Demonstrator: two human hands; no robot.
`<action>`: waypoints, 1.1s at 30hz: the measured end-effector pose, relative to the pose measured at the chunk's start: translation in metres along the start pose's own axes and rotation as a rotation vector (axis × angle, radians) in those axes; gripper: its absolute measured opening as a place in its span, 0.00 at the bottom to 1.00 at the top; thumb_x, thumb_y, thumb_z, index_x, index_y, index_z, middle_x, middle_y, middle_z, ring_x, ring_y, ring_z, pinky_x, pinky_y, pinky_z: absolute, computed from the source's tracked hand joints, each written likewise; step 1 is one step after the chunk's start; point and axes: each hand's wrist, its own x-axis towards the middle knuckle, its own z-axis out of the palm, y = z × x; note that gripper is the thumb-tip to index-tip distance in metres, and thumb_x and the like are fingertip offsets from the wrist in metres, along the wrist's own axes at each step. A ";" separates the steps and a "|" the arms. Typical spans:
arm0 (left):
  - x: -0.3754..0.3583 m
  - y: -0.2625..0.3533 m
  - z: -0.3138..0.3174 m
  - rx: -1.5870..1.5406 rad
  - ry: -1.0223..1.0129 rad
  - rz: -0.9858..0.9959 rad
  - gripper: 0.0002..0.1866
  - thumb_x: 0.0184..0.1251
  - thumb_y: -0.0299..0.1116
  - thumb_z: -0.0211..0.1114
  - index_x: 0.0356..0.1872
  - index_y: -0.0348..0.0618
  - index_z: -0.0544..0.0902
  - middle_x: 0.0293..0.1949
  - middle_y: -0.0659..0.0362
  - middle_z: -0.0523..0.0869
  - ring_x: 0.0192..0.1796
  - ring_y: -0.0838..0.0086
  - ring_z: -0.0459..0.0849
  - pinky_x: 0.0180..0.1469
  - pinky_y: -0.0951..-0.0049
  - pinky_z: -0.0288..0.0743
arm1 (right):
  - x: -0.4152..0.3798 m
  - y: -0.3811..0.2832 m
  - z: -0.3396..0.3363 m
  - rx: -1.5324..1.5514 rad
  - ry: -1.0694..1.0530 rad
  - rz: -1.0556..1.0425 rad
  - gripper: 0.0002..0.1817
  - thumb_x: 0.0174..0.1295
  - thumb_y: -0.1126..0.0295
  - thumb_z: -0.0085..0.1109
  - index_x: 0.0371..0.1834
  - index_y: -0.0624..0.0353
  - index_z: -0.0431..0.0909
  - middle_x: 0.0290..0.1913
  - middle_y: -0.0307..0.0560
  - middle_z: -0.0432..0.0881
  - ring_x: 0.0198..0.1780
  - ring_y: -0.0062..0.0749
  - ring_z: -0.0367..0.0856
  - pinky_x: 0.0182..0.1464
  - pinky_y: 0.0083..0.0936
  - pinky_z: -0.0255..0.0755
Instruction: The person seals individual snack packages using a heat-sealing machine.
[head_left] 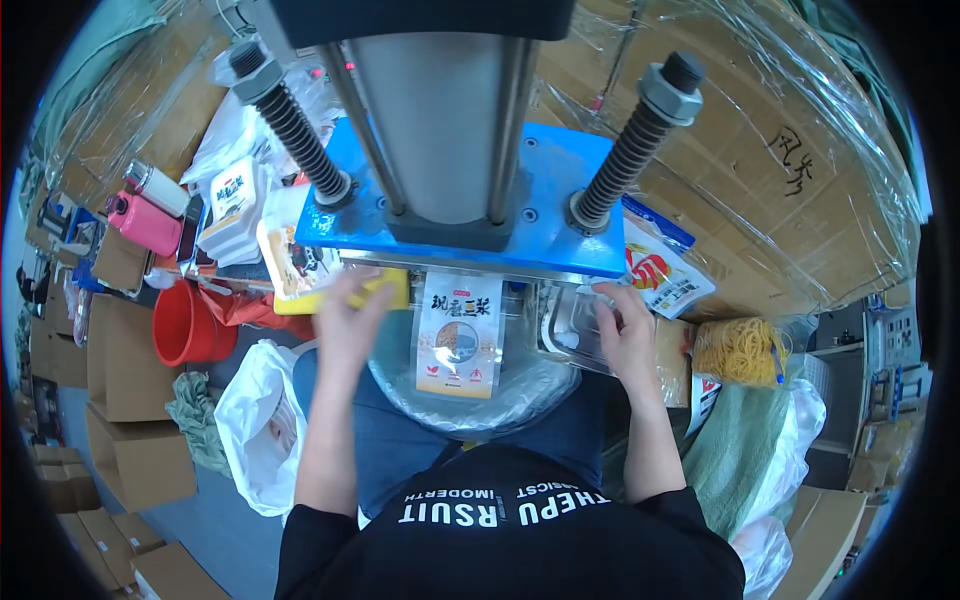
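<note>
Upright below the press's front edge is a printed pouch (458,385), white and tan with black Chinese lettering and a round picture. My left hand (350,315), smeared by motion, is over a yellow tray (395,288) that holds more printed packaging (293,262). Its fingertips are too blurred to show whether they hold anything. On the other side of the pouch, my right hand (628,335) rests at the edge of a clear plastic box (572,345), fingers loosely bent and apart. The box's contents are hard to make out. Both hands are beneath the press's blue plate (420,245).
Two threaded posts with springs (612,165) flank the press cylinder (430,130). Leftward are stacked white packages (232,215), a pink bottle (148,222) and a red bucket (190,322). A bundle of yellow rubber bands (740,352) is at right, below large cartons (740,170).
</note>
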 end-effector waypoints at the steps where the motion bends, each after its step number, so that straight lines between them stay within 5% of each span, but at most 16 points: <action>1: 0.005 -0.011 -0.013 0.171 0.262 0.200 0.23 0.54 0.32 0.70 0.52 0.35 0.79 0.55 0.48 0.80 0.57 0.57 0.78 0.57 0.64 0.70 | 0.002 -0.002 -0.004 0.035 -0.006 0.059 0.09 0.57 0.77 0.60 0.41 0.58 0.78 0.35 0.48 0.78 0.27 0.35 0.76 0.31 0.27 0.70; 3: 0.005 -0.020 -0.029 0.293 0.210 0.346 0.28 0.51 0.31 0.70 0.56 0.38 0.76 0.63 0.45 0.72 0.64 0.52 0.70 0.62 0.60 0.65 | 0.003 0.004 -0.004 0.080 -0.012 0.109 0.08 0.57 0.76 0.61 0.40 0.59 0.78 0.34 0.47 0.77 0.24 0.28 0.75 0.29 0.24 0.68; 6: -0.030 -0.051 -0.019 0.610 0.054 0.535 0.27 0.48 0.28 0.69 0.54 0.45 0.78 0.60 0.55 0.77 0.61 0.60 0.74 0.63 0.62 0.63 | -0.006 0.031 0.006 0.211 0.047 0.228 0.05 0.61 0.77 0.58 0.37 0.60 0.73 0.28 0.32 0.72 0.30 0.13 0.72 0.32 0.14 0.65; 9: -0.016 -0.052 -0.023 0.374 0.067 0.451 0.17 0.47 0.22 0.66 0.42 0.44 0.82 0.45 0.58 0.82 0.51 0.63 0.77 0.57 0.62 0.65 | -0.006 0.019 0.008 0.500 -0.023 0.297 0.08 0.64 0.80 0.53 0.46 0.62 0.74 0.35 0.37 0.79 0.36 0.17 0.76 0.39 0.14 0.69; 13: -0.002 -0.029 -0.017 0.130 0.224 0.392 0.09 0.43 0.18 0.64 0.30 0.36 0.81 0.24 0.56 0.77 0.29 0.65 0.76 0.31 0.71 0.68 | -0.007 -0.009 0.005 0.785 -0.244 0.310 0.11 0.65 0.80 0.49 0.50 0.64 0.75 0.40 0.45 0.81 0.38 0.26 0.81 0.42 0.22 0.76; 15: -0.029 0.001 -0.015 0.087 0.122 0.244 0.09 0.42 0.19 0.65 0.30 0.36 0.81 0.23 0.56 0.77 0.29 0.65 0.76 0.33 0.71 0.69 | -0.014 -0.022 0.007 0.978 -0.360 0.431 0.11 0.65 0.80 0.50 0.50 0.64 0.75 0.41 0.45 0.81 0.38 0.27 0.82 0.40 0.21 0.77; 20: -0.067 0.040 0.005 -0.081 -0.155 0.299 0.10 0.41 0.21 0.67 0.30 0.38 0.85 0.27 0.59 0.83 0.35 0.72 0.77 0.37 0.72 0.70 | 0.007 -0.068 0.007 0.482 -0.524 0.022 0.12 0.61 0.77 0.58 0.48 0.63 0.78 0.39 0.44 0.83 0.40 0.26 0.80 0.43 0.23 0.74; 22: -0.071 0.048 0.002 -0.205 -0.417 0.129 0.10 0.44 0.24 0.70 0.31 0.41 0.86 0.27 0.60 0.82 0.35 0.69 0.77 0.35 0.72 0.70 | 0.015 -0.077 0.012 0.359 -0.508 -0.403 0.11 0.61 0.76 0.58 0.47 0.62 0.78 0.39 0.47 0.82 0.36 0.29 0.80 0.40 0.26 0.73; 24: -0.076 0.043 0.004 -0.217 -0.432 0.143 0.07 0.50 0.26 0.71 0.32 0.39 0.86 0.24 0.62 0.82 0.30 0.78 0.75 0.31 0.75 0.67 | 0.004 -0.077 0.021 0.399 -0.519 -0.383 0.11 0.60 0.75 0.58 0.46 0.61 0.79 0.40 0.47 0.82 0.35 0.32 0.79 0.40 0.27 0.73; 26: -0.087 0.036 0.009 -0.610 -0.576 -0.266 0.07 0.57 0.28 0.70 0.33 0.35 0.86 0.25 0.64 0.84 0.26 0.85 0.73 0.27 0.79 0.65 | -0.012 -0.077 0.027 0.577 -0.508 -0.062 0.11 0.62 0.73 0.58 0.47 0.63 0.79 0.43 0.46 0.82 0.39 0.25 0.78 0.44 0.25 0.72; 28: -0.092 0.027 0.022 -0.756 -0.570 -0.310 0.08 0.61 0.29 0.68 0.34 0.31 0.85 0.29 0.63 0.86 0.28 0.87 0.76 0.29 0.83 0.69 | -0.018 -0.073 0.036 0.592 -0.506 0.016 0.14 0.63 0.73 0.58 0.51 0.64 0.77 0.42 0.47 0.81 0.38 0.23 0.77 0.41 0.22 0.72; 30: -0.085 0.027 0.028 -0.849 -0.538 -0.497 0.09 0.61 0.25 0.66 0.40 0.30 0.84 0.35 0.55 0.87 0.38 0.79 0.84 0.41 0.77 0.78 | -0.020 -0.068 0.037 0.581 -0.419 0.193 0.17 0.63 0.74 0.57 0.55 0.64 0.73 0.40 0.45 0.81 0.37 0.21 0.76 0.38 0.18 0.72; 33: -0.055 0.029 0.038 -0.965 -0.363 -0.570 0.09 0.62 0.23 0.64 0.41 0.28 0.82 0.38 0.53 0.86 0.38 0.75 0.85 0.41 0.75 0.79 | -0.010 -0.050 0.022 0.539 -0.386 0.165 0.17 0.62 0.76 0.56 0.56 0.65 0.73 0.42 0.43 0.79 0.35 0.18 0.76 0.36 0.16 0.72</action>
